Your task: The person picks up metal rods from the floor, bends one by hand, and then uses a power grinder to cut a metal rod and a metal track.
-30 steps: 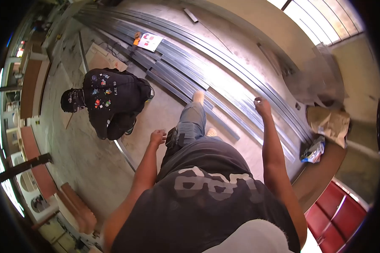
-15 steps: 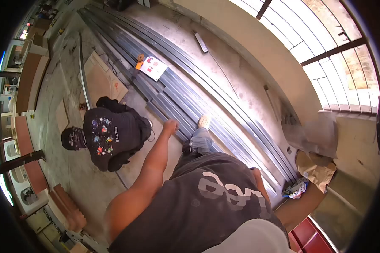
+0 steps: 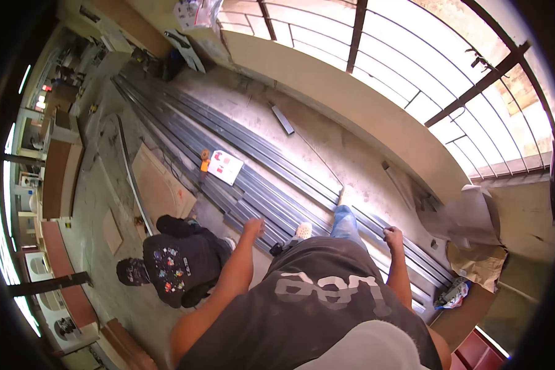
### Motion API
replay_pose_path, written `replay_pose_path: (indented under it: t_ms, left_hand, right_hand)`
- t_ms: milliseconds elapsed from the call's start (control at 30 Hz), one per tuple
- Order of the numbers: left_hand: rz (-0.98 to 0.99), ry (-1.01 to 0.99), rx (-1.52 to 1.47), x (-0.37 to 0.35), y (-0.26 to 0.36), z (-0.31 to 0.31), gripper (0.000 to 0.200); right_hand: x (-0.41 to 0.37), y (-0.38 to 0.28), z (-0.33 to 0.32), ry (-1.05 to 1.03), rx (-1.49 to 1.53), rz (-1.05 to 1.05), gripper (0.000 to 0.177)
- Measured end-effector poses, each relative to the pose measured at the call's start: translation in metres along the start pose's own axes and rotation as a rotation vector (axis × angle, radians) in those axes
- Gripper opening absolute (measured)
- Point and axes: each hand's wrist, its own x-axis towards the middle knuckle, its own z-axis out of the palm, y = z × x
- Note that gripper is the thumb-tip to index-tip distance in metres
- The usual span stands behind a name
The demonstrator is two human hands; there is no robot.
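My left hand hangs in the air beside the near ends of long grey metal profiles, its fingers curled in and nothing visible in them. On the other side of my body, my right hand is closed above the metal lengths at the right, also with nothing visible in it. A white sheet with red marks lies across the profiles. Beside the sheet is an orange tool whose kind I cannot make out. My feet are among the profiles, one in a pale clog.
A person in a dark printed shirt crouches to my left, near a wooden board and a long bent strip. A short metal piece lies by the low wall under the barred window. Brown paper and a plastic bag lie at right.
My view has tilted up, showing more window and floor. One leg has stepped forward across the profiles to the right. My right hand, mostly hidden before, has come out from my side.
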Motion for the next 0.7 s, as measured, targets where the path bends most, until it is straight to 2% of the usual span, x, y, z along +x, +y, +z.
replay_pose_path:
  t_ms: [33,67,100,133,167,200,233,300,333,367,400,433,467,500,533,600,667,700]
  left_hand:
    - [0.067,-0.059,0.045,-0.013,-0.015,-0.010,0.013]
    - [0.016,0.023,0.051,-0.016,-0.032,-0.011,0.013]
    - [0.004,0.024,0.088,-0.023,-0.047,-0.015,0.014]
    - [-0.024,0.129,0.002,-0.043,-0.060,-0.014,0.020]
    - [-0.015,0.063,-0.035,-0.066,-0.069,-0.016,0.020]
    - [0.056,-0.033,0.261,-0.090,-0.058,-0.018,0.020]
    - [0.085,-0.079,0.411,-0.107,-0.048,-0.011,0.020]
    - [0.154,-0.092,0.629,-0.130,-0.036,0.005,0.020]
    - [0.164,-0.098,0.639,-0.132,-0.033,0.008,0.020]
    - [0.174,-0.104,0.650,-0.133,-0.032,0.010,0.020]
    - [0.184,-0.110,0.660,-0.134,-0.030,0.012,0.020]
    - [0.153,0.008,0.481,-0.138,-0.016,0.024,0.021]
    - [-0.016,0.100,0.287,-0.128,0.000,0.033,0.024]
    - [-0.162,0.223,0.077,-0.118,0.017,0.043,0.028]
    - [0.014,0.175,0.258,-0.109,0.030,0.047,0.028]
    - [0.190,0.134,0.435,-0.101,0.057,0.057,0.029]
    - [0.097,0.231,0.080,-0.125,0.122,0.101,0.028]
    - [0.100,0.234,0.076,-0.125,0.140,0.114,0.028]
  right_hand:
    - [0.022,-0.005,-0.008,0.063,0.057,-0.011,0.026]
    - [0.045,-0.014,-0.018,0.124,0.111,-0.025,0.026]
    - [0.067,-0.032,-0.035,0.222,0.101,-0.132,0.024]
    - [0.089,-0.050,-0.050,0.321,0.098,-0.229,0.023]
    - [0.132,-0.054,-0.065,0.519,0.012,-0.445,0.022]
    - [0.126,-0.114,-0.094,0.637,0.045,-0.552,0.022]
    - [0.119,-0.172,-0.126,0.615,0.081,-0.438,0.028]
    - [0.151,-0.237,-0.180,0.690,0.149,-0.456,0.043]
    - [0.169,-0.262,-0.202,0.768,0.127,-0.460,0.047]
    - [0.152,-0.309,-0.225,0.801,0.127,-0.381,0.052]
    - [0.148,-0.342,-0.245,0.820,0.185,-0.445,0.055]
    - [0.143,-0.370,-0.263,0.835,0.220,-0.539,0.056]
    - [0.155,-0.383,-0.277,0.937,0.180,-0.679,0.059]
    - [0.153,-0.400,-0.291,0.932,0.149,-0.703,0.061]
    - [0.149,-0.415,-0.301,0.900,0.157,-0.699,0.064]
    - [0.169,-0.423,-0.318,0.948,0.064,-0.739,0.065]
    - [0.174,-0.434,-0.327,0.926,-0.047,-0.608,0.067]
    - [0.184,-0.434,-0.330,0.892,-0.081,-0.559,0.067]
